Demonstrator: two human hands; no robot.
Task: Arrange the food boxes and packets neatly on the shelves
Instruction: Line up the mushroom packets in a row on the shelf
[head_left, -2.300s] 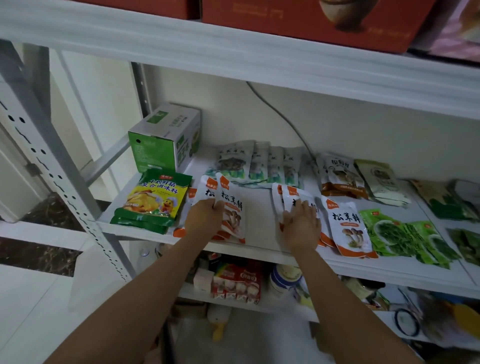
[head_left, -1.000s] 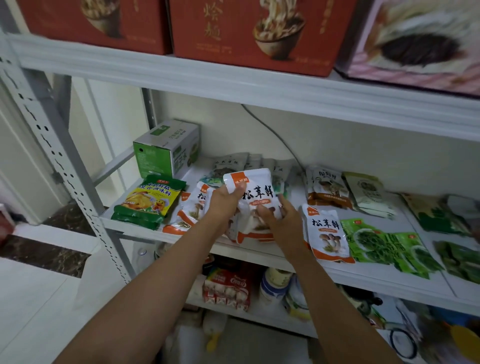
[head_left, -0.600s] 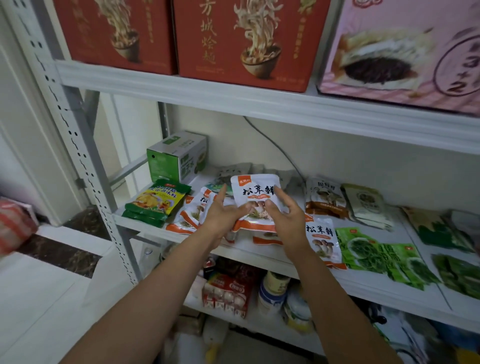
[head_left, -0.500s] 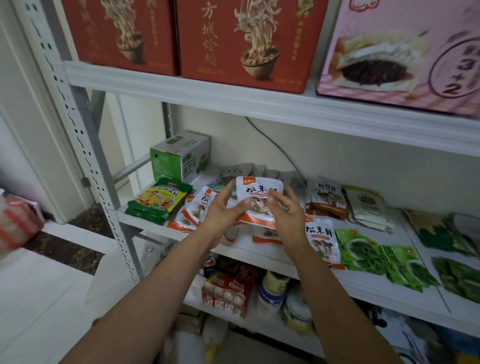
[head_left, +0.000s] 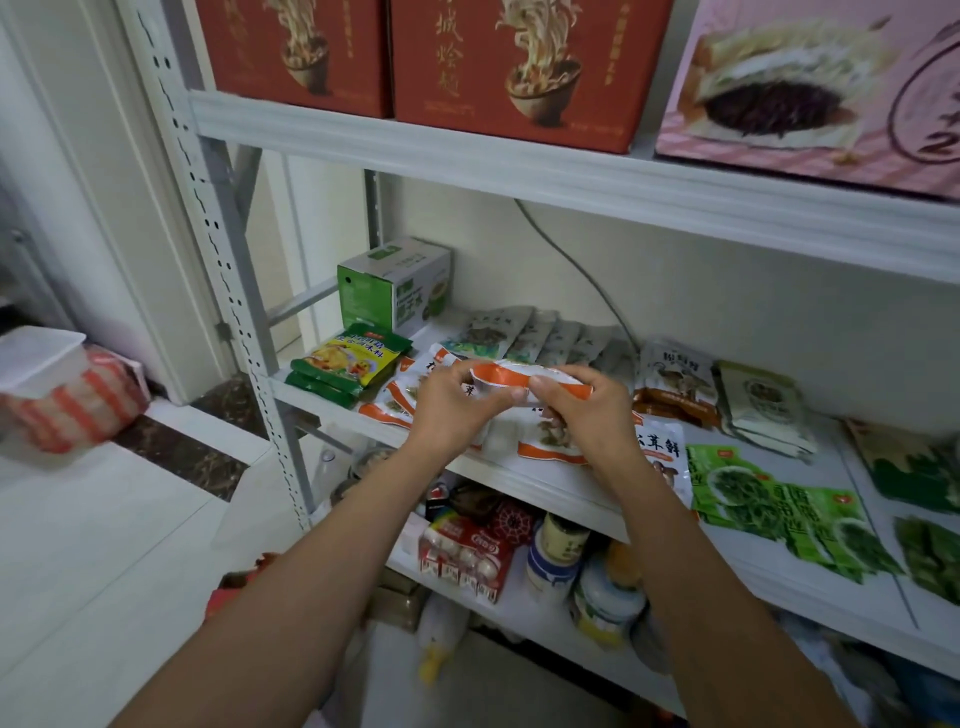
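Both arms were out in front, bare, angling in toward each other. The left forearm (head_left: 311, 561) ran up from the lower left and the right forearm (head_left: 717, 597) from the lower right. The left hand (head_left: 449, 410) was knuckles up, its fingers curled round one end of a white and orange packet (head_left: 514, 375). The right hand (head_left: 589, 415) pinched the other end, with its thumb (head_left: 537, 385) pressed on top and its fingers tucked beneath. The hands were level and close together.

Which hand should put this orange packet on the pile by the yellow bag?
Probably the left hand: it grips the orange packet right beside that pile. The right hand, also gripping it, is farther away.
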